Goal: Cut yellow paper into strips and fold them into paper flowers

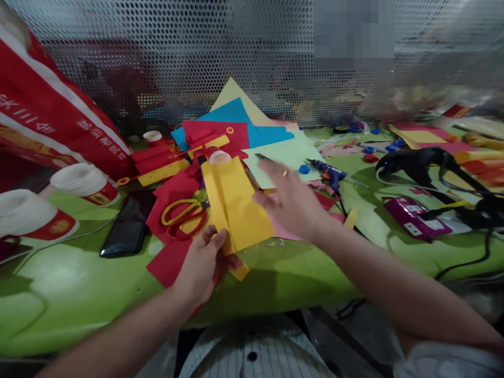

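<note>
My left hand (200,262) pinches the lower left corner of a folded yellow paper (240,210), thumb on top. The paper is tilted and has a crease down its left part. Beneath that hand, a narrow yellow strip and some red paper stick out. My right hand (291,197), blurred, is stretched out over the right side of the yellow paper and a pale green sheet (283,155). A dark, slim pointed thing (263,157) shows by its fingertips; I cannot tell its kind. Scissors (185,218) with yellow and red handles lie left of the yellow paper.
Left are a black phone (129,223), paper cups (84,181) and a red bag (59,100). Red cut-outs and blue paper (236,118) lie behind. Right are a blue glue gun (331,172), a purple power strip (416,218) and black cables. A perforated metal panel (177,52) bounds the back.
</note>
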A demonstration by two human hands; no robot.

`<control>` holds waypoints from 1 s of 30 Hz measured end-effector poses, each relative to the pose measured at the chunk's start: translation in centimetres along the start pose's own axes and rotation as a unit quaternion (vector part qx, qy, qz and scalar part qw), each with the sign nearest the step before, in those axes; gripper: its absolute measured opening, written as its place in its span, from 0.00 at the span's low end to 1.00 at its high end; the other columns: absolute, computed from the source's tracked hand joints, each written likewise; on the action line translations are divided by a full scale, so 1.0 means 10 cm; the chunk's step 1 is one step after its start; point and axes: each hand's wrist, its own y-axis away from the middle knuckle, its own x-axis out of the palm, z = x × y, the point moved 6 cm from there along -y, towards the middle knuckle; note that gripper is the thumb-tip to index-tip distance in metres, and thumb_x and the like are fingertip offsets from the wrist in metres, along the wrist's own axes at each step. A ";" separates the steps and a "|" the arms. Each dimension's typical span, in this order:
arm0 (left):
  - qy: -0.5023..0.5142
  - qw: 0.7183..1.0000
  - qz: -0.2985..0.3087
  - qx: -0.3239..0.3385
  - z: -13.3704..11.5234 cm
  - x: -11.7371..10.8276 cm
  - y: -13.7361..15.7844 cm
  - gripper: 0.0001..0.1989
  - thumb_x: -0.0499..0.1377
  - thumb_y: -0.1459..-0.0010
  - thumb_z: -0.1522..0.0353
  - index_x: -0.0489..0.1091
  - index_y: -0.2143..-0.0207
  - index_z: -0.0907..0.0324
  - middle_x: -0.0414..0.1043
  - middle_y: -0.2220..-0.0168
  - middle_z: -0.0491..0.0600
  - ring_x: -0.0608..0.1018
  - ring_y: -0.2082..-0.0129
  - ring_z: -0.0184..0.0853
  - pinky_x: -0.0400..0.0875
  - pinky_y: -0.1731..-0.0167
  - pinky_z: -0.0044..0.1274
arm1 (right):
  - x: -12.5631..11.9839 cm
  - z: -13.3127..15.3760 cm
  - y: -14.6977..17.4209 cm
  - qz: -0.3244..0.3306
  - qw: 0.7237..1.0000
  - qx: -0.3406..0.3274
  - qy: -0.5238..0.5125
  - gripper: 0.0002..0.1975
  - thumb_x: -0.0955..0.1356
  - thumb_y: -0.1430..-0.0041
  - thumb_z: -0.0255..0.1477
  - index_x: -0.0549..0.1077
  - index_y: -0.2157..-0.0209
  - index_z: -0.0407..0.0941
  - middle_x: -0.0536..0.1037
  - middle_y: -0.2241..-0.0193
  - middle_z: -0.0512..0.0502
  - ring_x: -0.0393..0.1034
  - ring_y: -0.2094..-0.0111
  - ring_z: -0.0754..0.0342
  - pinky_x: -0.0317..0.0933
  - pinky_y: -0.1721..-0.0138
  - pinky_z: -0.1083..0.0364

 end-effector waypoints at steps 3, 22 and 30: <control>0.052 0.998 0.003 -0.042 0.18 0.11 0.04 0.08 0.58 0.53 0.69 0.62 0.68 0.57 0.67 0.77 0.40 0.73 0.81 0.27 0.67 0.78 0.20 | 0.42 0.35 0.38 0.135 0.983 -0.113 -0.041 0.27 0.60 0.41 0.39 0.60 0.44 0.38 0.65 0.45 0.34 0.61 0.46 0.42 0.58 0.49 0.43; -0.625 0.464 0.350 0.521 0.00 0.45 0.00 0.16 0.51 0.40 0.66 0.68 0.53 0.63 0.72 0.54 0.56 0.70 0.51 0.40 0.63 0.52 0.32 | 0.30 -0.99 -0.05 0.091 0.994 -0.050 -0.028 0.16 0.60 0.41 0.30 0.73 0.56 0.45 0.73 0.51 0.41 0.65 0.49 0.48 0.58 0.49 0.47; -0.693 0.459 0.337 0.442 -0.07 0.35 -0.03 0.19 0.52 0.45 0.72 0.66 0.50 0.59 0.66 0.46 0.55 0.68 0.48 0.42 0.62 0.52 0.35 | 0.51 -1.49 -0.77 0.126 0.967 0.143 0.169 0.21 0.62 0.44 0.31 0.66 0.50 0.37 0.72 0.54 0.32 0.66 0.52 0.42 0.59 0.54 0.49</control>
